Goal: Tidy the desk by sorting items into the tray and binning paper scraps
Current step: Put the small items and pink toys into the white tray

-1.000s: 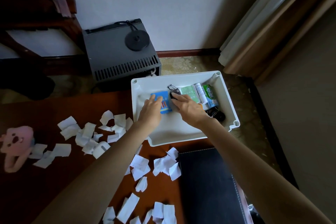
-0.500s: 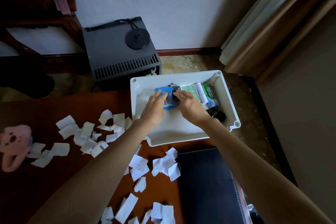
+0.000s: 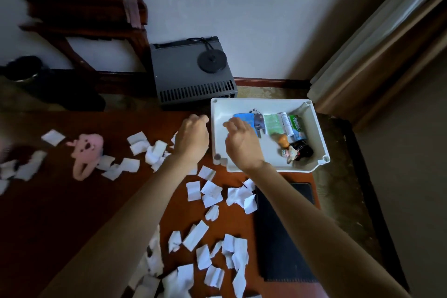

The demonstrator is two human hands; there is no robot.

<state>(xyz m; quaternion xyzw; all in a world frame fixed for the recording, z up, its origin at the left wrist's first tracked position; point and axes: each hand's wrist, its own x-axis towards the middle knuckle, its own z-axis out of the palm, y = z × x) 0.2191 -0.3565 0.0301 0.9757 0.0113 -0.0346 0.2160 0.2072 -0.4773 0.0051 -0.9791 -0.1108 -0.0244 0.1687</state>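
The white tray (image 3: 242, 107) sits on a reddish-brown desk (image 3: 48, 213) by a white wall (image 3: 242, 7). Paper scraps (image 3: 139, 144) and a pink plush toy (image 3: 85, 150) lie left of it. The left hand (image 3: 191, 139) is beside the tray and the right hand (image 3: 242, 144) over it, both loosely curled and empty.

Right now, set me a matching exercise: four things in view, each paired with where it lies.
Things
1. blue card
2. pink toy
3. black folder
4. grey box

Places
a. off the desk, against the wall
b. in the tray
c. on the desk, far left
d. on the desk, nearer the person than the tray

Pairs: 1-b, 2-c, 3-d, 4-a
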